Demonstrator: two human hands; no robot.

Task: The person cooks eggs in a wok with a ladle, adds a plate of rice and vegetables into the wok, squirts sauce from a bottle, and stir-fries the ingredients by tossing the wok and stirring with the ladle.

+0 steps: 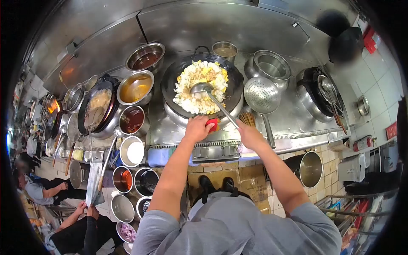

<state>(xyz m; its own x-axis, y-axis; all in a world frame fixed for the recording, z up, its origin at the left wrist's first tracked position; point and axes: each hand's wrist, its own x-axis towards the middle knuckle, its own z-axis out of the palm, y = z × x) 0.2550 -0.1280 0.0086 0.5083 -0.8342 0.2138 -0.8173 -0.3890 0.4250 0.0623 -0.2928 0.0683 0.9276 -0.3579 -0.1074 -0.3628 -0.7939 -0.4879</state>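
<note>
Fried rice with bits of yellow egg [202, 76] is heaped in a black wok [172, 87] on the burner in front of me. My left hand [197, 129] is closed at the wok's near edge, with a folded red cloth [213, 124] in it; the cloth and fingers hide the rim there. Wrapped round the long handle of a steel ladle [202, 88], my right hand [251, 136] is to the right of the wok. The ladle's bowl rests on the middle of the rice.
Right of the wok lie a perforated strainer [262, 94], a steel pot [278, 68] and a bamboo brush [247, 119]. Bowls of oil [136, 88] and dark sauce [132, 120] stand left. Beyond them, another person's hands [87, 209] are near a second wok [98, 104]'s long tools.
</note>
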